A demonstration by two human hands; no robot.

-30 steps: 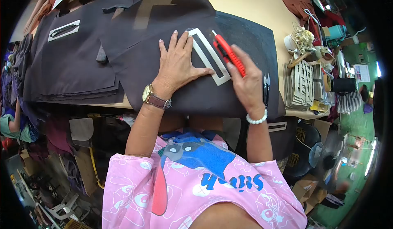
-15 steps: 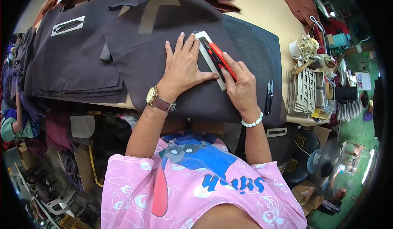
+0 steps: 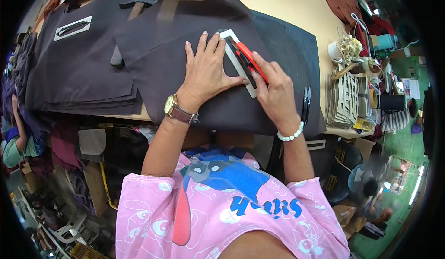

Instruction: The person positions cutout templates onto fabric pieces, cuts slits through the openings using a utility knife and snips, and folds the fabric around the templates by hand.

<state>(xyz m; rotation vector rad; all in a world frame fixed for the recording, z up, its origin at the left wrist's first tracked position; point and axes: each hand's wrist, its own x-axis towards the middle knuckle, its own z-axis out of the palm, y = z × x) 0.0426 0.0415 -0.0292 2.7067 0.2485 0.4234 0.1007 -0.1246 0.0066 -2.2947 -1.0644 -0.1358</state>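
My left hand [image 3: 207,69] lies flat with its fingers spread on dark brown sheet material [image 3: 160,80]. Its fingertips and thumb press on the left side of a narrow white rectangular template frame [image 3: 239,68]. In my right hand [image 3: 277,88] is a red utility knife [image 3: 251,60], gripped with the index finger along its top. The knife's tip points at the upper end of the template's slot; I cannot make out whether the blade touches the material. Beneath the sheet shows a dark cutting mat [image 3: 292,48]. Thread snips [image 3: 306,105] lie near my right wrist.
On the left are stacked dark sheets [image 3: 88,83], a second white template [image 3: 73,28] and a hammer [image 3: 117,55]. At right stand a pile of cut templates [image 3: 342,99] and a white cup [image 3: 334,51]. Another person's arm [image 3: 19,122] shows at far left.
The view has shifted slightly, and my right hand sits a little further right with the knife tilted flatter. My left hand still presses the template. Reddish-brown pieces at the top are now mostly out of view.
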